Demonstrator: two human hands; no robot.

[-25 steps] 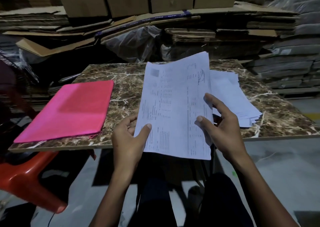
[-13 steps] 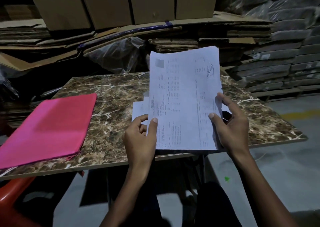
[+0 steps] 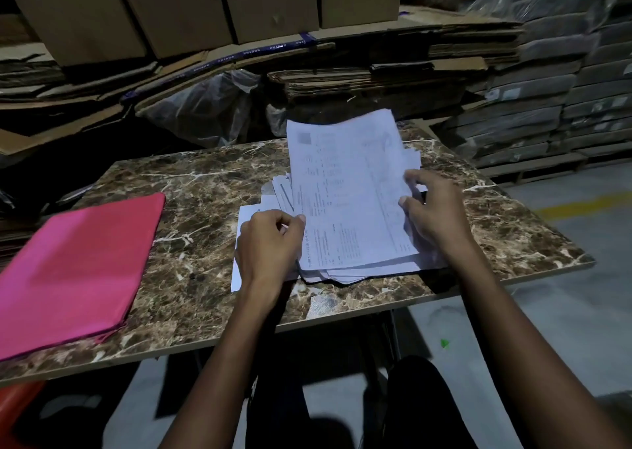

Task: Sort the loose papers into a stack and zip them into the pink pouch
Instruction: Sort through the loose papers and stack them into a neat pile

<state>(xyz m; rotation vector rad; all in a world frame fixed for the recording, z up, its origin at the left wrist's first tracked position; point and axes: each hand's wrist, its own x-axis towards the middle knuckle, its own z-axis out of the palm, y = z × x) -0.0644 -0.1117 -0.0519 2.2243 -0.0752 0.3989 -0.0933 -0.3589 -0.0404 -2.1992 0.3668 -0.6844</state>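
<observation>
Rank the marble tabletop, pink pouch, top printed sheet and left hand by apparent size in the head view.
1. marble tabletop
2. pink pouch
3. top printed sheet
4. left hand

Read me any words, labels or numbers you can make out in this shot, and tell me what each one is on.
Top sheet of the papers: printed rows and a square code-like mark, too blurred to read.
Sheets fanned out under it: dark pen strokes, not legible.
Blue strap across the flattened cardboard: repeated white lettering, too small to read.
Pink pouch: no text visible.
</observation>
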